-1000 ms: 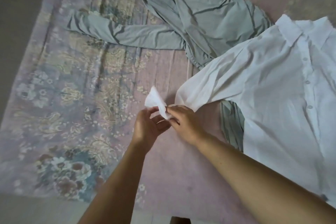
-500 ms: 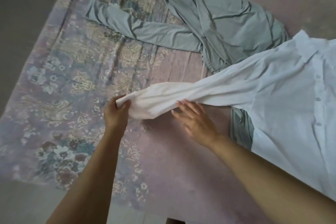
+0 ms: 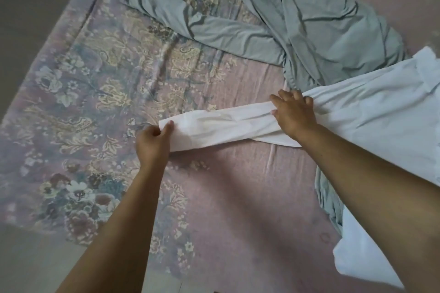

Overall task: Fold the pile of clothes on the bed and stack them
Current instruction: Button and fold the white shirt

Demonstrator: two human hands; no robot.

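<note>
Far left: a strip of bare grey floor (image 3: 21,2) along the edge of the bed (image 3: 238,197), which is covered by a pinkish sheet; its left part is printed with flowers and leaf scrolls (image 3: 78,107).

Centre left: the person's left hand (image 3: 153,141) at the cuff end of a white sleeve (image 3: 226,123). Grip closed on the cloth: thumb on top of the cuff, fingers curled beneath the edge. Forearm runs down to the lower edge of view.

Centre: the sleeve lies stretched out flat across the sheet, roughly level, with soft creases along it.

Centre right: the right hand (image 3: 294,114) lies palm down on the sleeve near where it meets the body of the garment. Fingers spread and nearly straight, pressing the fabric to the bed; the grip is not closed round anything.

Upper centre to right: a grey-green long-sleeved garment (image 3: 316,21) lies rumpled, one sleeve thrown out to the left. Unfolded.

Right: the white shirt (image 3: 381,112) body spreads to the frame's edge, overlapping the lower part of the grey-green garment. More of the grey-green cloth shows beneath it just beside the right forearm. The shirt's hem reaches the lower right.
</note>
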